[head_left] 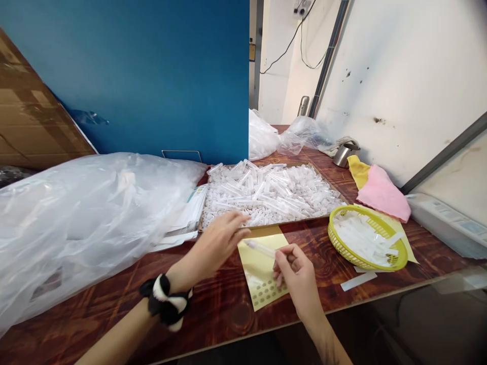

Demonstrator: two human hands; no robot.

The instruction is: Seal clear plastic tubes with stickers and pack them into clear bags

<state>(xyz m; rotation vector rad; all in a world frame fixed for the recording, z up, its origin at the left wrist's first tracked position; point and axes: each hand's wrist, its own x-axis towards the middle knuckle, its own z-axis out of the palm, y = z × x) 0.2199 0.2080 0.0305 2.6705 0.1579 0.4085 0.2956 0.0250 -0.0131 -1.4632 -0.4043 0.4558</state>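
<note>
1. A clear plastic tube [261,247] is pinched between the thumb and fingertips of the right hand [297,276], which is curled closed around its near end.
2. The tube's long axis is seen to run up and to the left from that hand, so that its free end points toward the left hand [216,243] and lies just beside those fingertips.
3. The left hand is held loosely spread, fingers extended and slightly parted, with nothing visibly gripped; it hovers at the near edge of the tray of tubes [266,192].
4. A yellow sticker sheet [262,284] lies on the table [228,314] directly beneath the tube and under the right hand, with rows of small dots showing at its near end.
5. The tube is nearer to the right hand, which holds it; the left hand is only close to its tip.
6. A yellow basket [399,258] with more white pieces stands to the right of the right hand, and a large clear plastic bag [76,218] lies to the left of the left hand.
</note>
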